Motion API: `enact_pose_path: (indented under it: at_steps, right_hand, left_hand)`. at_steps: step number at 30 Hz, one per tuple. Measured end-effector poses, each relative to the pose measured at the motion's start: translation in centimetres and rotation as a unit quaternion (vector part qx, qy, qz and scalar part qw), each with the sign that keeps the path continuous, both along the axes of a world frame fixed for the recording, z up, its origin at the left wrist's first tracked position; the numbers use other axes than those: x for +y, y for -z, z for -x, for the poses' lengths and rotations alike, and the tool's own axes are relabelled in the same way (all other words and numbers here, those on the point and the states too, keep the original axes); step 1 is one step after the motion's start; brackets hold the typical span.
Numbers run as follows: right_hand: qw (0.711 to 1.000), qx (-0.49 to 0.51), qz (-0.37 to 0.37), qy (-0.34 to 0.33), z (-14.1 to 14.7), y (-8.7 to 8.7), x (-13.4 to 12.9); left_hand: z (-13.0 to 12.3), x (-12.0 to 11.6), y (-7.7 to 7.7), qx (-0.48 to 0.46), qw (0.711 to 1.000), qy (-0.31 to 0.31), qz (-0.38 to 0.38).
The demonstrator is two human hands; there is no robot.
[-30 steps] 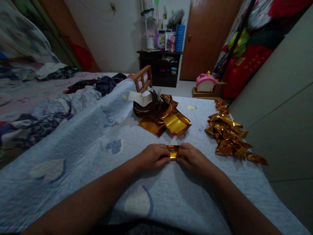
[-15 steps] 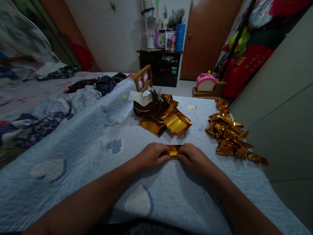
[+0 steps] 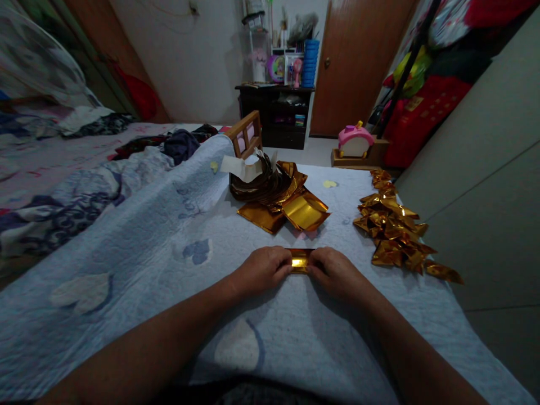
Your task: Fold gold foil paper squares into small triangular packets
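Observation:
A small strip of shiny gold foil paper (image 3: 300,262) lies low over the bedspread, gripped at both ends. My left hand (image 3: 266,268) pinches its left end, thumb toward me and fingers curled. At the right end, my right hand (image 3: 333,271) holds it the same way. Just beyond my hands is a fanned stack of gold foil sheets (image 3: 270,183), with a loose gold sheet (image 3: 306,211) at its near side. To the right sits a heap of folded gold foil pieces (image 3: 390,228). My fingertips partly cover the strip's ends.
A pale blue quilted bedspread (image 3: 139,270) with heart shapes covers the surface. Its right edge runs along a pale cabinet (image 3: 485,185). Clothes (image 3: 181,147) lie at the left on another bed. Farther off stand a dark shelf unit (image 3: 272,121) and a pink toy (image 3: 355,140).
The gold strip between my hands catches more light and looks slightly more tilted. My hands keep nearly the same place and grip.

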State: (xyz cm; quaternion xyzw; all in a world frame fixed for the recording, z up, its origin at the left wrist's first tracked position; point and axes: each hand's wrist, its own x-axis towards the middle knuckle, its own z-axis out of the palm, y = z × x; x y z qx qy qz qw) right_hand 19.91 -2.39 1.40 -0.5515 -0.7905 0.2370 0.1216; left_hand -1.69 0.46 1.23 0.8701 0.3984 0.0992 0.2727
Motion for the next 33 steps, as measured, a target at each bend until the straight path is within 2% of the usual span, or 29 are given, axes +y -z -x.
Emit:
enact_pose_path:
  at_steps: [6, 12, 33]
  right_hand:
    - [0.999, -0.049, 0.014, 0.016, 0.50, -0.87, -0.12]
    - [0.996, -0.089, -0.009, 0.027, 0.78, -0.64, -0.22]
    - [0.995, -0.090, -0.030, 0.024, 0.62, 0.08, -0.28]
  left_hand:
    - [-0.02, -0.16, -0.12, 0.011, 1.000, -0.021, 0.007]
    - [-0.01, -0.13, 0.10, 0.030, 0.999, -0.026, -0.014]
    - [-0.19, -0.20, -0.28, 0.026, 0.999, -0.025, 0.005]
